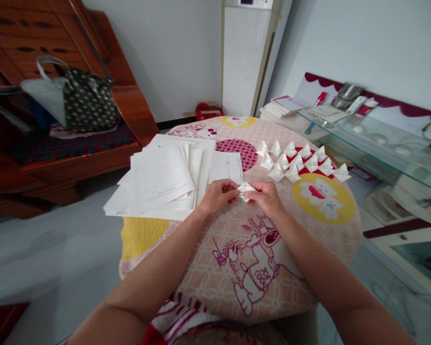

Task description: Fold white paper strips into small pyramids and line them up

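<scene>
Between my two hands is a small folded paper (245, 190), white with print on it and roughly diamond-shaped. My left hand (221, 195) pinches its left side, and my right hand (267, 195) grips the right side with the thumb across its face. Just beyond lies a printed sheet (225, 165), partly under the stack to its left. That large paper stack (158, 177) has loose, creased sheets on top. To the right, several folded paper boats (296, 162) stand in rows on the tablecloth.
A patterned cloth (208, 268) covers the round table. On the right is a glass-topped cabinet (384, 143) bearing papers, cups and metal containers. A wooden bench (129, 105) with a dotted bag (88, 98) stands at the left. A white upright appliance (246, 57) is at the back.
</scene>
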Demonstrator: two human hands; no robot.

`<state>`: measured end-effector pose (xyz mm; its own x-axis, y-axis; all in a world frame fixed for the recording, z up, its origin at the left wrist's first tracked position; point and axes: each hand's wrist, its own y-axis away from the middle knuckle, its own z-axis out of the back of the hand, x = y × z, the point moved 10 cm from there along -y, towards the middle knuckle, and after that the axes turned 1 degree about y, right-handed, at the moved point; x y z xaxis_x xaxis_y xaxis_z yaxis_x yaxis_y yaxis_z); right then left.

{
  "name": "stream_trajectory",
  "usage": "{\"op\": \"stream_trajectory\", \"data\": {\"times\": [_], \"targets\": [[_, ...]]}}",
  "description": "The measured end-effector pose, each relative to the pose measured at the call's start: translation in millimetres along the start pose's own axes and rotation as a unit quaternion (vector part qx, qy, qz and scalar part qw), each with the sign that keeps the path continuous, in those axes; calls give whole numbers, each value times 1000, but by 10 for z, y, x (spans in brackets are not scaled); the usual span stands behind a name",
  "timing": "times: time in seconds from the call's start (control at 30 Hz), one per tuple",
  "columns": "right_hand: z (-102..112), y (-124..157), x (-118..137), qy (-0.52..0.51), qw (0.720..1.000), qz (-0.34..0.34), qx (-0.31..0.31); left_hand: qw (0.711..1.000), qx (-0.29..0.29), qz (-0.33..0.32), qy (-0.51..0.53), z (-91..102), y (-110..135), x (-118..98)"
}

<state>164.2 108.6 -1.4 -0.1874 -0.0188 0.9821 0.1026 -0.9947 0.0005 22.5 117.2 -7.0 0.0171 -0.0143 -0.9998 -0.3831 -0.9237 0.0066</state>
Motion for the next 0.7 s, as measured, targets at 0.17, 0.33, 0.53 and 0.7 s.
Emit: {"op": "stream_trajectory", "data": {"times": [0.17,0.33,0.53,0.7], "targets": [[11,61,284,197,971,133,4,982,-34,-99,-160,12,62,-234],[-134,189,526,447,850,280,-19,943,-22,-206,-262,-121,144,-426],[-424,303,432,614,731,292,55,863,6,-279,-421,-305,223,-461],[-492,331,240,614,744,226,137,822,44,-241,-513,-376,247,-299]]}}
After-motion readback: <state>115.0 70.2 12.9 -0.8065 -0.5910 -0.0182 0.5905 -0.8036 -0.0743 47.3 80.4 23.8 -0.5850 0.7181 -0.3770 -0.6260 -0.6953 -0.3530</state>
